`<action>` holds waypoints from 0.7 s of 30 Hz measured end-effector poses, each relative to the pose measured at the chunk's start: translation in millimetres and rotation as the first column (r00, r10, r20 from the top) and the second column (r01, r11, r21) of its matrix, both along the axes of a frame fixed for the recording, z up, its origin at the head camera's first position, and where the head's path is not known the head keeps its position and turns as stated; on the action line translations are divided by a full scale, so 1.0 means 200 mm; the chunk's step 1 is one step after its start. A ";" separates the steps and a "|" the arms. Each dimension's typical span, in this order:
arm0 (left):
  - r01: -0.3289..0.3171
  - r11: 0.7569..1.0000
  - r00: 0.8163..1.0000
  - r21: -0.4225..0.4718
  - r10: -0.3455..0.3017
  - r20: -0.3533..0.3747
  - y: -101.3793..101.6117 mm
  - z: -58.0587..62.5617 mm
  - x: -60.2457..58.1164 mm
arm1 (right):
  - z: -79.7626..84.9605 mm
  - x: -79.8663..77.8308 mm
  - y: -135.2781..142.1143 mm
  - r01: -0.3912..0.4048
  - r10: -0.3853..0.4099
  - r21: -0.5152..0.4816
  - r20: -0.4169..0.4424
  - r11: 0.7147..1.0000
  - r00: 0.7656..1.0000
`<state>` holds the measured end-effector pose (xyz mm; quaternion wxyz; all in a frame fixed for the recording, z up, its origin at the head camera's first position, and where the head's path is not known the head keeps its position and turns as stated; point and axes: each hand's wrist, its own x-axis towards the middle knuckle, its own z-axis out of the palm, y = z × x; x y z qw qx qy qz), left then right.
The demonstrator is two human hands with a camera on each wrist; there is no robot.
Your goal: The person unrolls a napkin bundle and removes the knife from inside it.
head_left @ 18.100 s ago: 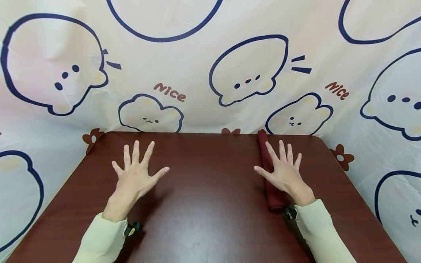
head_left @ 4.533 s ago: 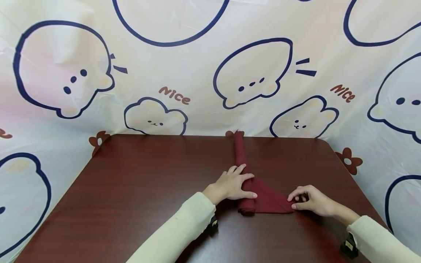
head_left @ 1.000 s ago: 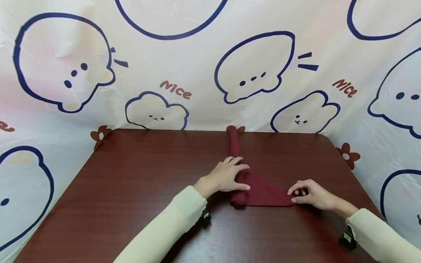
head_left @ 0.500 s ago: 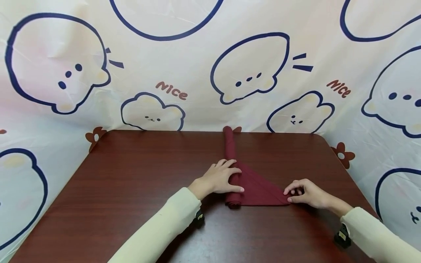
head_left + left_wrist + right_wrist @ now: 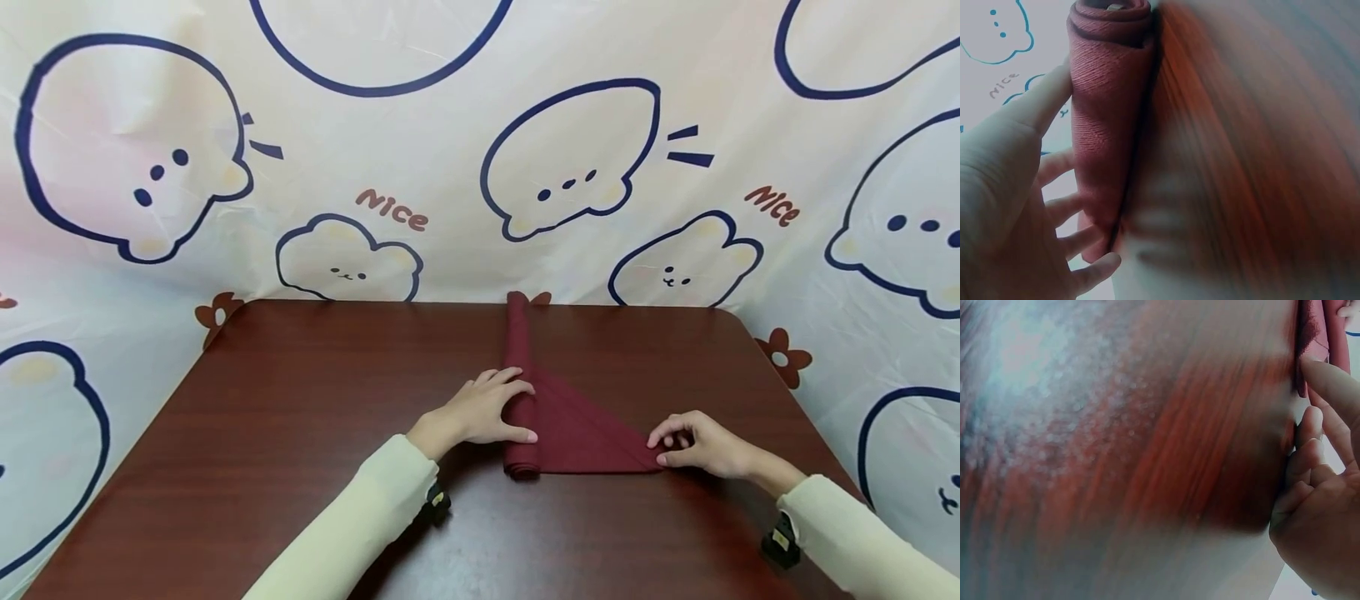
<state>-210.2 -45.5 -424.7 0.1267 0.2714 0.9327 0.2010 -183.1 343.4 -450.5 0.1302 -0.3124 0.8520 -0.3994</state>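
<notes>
A dark red cloth, partly rolled, lies near the table's middle, its long roll pointing away to the far edge. From the roll's right side a flat triangular part spreads to a corner. My left hand rests on the roll from the left, fingers spread and thumb nearer me. In the left wrist view the coiled end of the roll shows, fingertips along its side. My right hand pinches the right corner of the cloth between thumb and forefinger, its other fingers tucked in.
The brown wooden table has rounded far corners. A pale curtain printed with cartoon faces closes in the back and both sides. Dark wrist cameras sit at both sleeves.
Both hands first hovered spread, the roll at the right. Since then the roll has come left; over the last second my left hand moves it further left, widening the flat part. My right hand keeps its corner.
</notes>
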 end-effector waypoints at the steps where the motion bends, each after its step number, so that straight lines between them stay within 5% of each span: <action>1: -0.005 1.000 1.000 0.007 0.005 0.007 -0.01 0.00 0.00 | 0.00 0.00 0.00 0.002 -0.002 0.002 0.001 1.000 1.000; 21: -0.016 1.000 0.999 0.024 0.015 0.049 -0.09 -0.01 0.00 | 0.00 0.01 -0.01 0.018 -0.018 -0.007 -0.003 1.000 1.000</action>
